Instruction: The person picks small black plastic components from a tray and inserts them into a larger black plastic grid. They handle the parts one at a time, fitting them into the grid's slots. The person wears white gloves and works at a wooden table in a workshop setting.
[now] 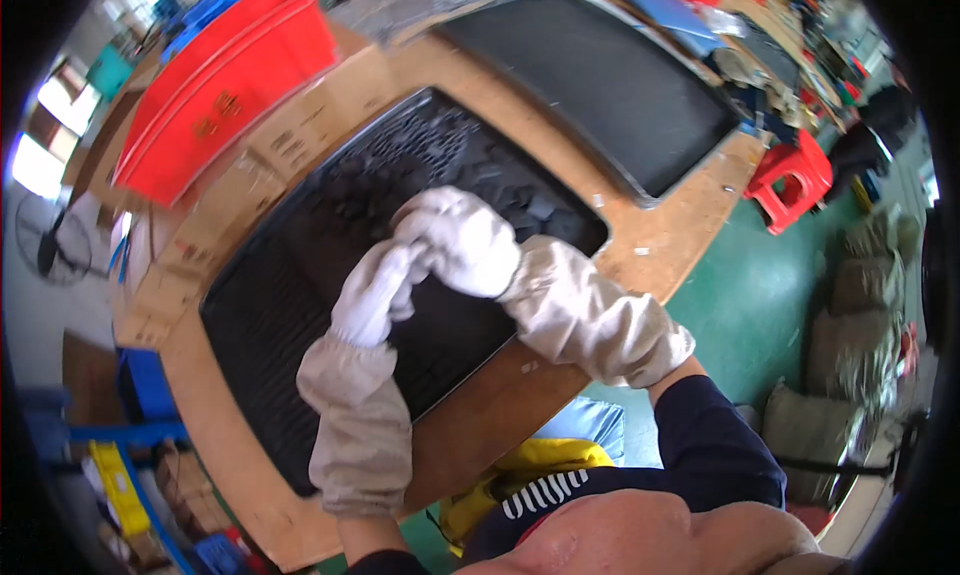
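Note:
Both my hands wear white gloves, with beige sleeve covers over the forearms. They meet over the middle of a black tray point(462, 327) on the wooden table. My left hand point(372, 293) is closed, its fingertips pressed together against the other hand. Curled above it, my right hand point(462, 243) has its fingers bent inward. Whatever lies between the fingers is hidden by the gloves. Loose small black pieces point(365, 190) are heaped in the tray's far part, just beyond my hands. Dark ridged rows point(275, 350), perhaps lined-up pieces, cover its left side.
A second black tray point(600, 75) lies farther back on the right. Cardboard boxes point(290, 135) line the table's far left edge, with a large red bin point(230, 85) behind them. Beyond the right edge stands a red stool point(790, 180) on the green floor point(735, 295), near stacked sacks point(855, 325).

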Demonstrator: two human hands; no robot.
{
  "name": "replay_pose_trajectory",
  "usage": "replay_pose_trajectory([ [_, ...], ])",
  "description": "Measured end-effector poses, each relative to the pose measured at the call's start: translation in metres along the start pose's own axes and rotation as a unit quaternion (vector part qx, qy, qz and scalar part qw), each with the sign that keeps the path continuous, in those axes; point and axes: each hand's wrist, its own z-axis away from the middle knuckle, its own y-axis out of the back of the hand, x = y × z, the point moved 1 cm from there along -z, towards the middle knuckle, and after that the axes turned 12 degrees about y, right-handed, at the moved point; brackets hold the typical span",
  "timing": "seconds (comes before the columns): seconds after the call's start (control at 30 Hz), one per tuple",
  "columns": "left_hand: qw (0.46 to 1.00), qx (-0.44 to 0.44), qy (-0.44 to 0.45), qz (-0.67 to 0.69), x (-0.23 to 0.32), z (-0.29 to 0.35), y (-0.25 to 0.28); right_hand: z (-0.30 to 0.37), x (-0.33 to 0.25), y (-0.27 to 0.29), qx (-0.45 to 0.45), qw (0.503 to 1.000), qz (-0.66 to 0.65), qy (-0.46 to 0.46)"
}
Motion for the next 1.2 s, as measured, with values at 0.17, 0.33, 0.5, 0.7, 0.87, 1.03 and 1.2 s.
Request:
replay_pose_trajectory([
  [0.17,0.999,0.043,-0.006,-0.019,0.007,0.005,0.003,-0.004,-0.003,0.002,0.037,0.998,-0.043,-0.036],
  [0.33,0.982,0.179,-0.058,-0.013,0.011,0.005,0.011,-0.004,0.007,0.013,0.102,0.984,0.031,-0.145],
  [0.5,0.969,0.219,-0.09,0.066,0.014,0.0,0.021,0.007,0.027,0.013,-0.069,0.985,0.152,-0.034],
  [0.7,0.966,0.22,-0.105,0.082,0.013,-0.002,0.02,0.016,0.007,-0.019,-0.282,0.946,0.161,-0.023],
  [0.87,0.966,0.224,-0.097,0.085,0.013,-0.001,0.019,0.018,0.008,-0.022,-0.271,0.939,0.21,0.009],
  [1.03,0.966,0.221,-0.093,0.099,0.016,0.001,0.022,0.014,0.002,-0.019,-0.246,0.944,0.218,0.023],
  [1.2,0.967,0.194,-0.109,0.121,0.014,0.0,0.021,0.02,0.011,-0.021,-0.257,0.944,0.205,0.029],
])
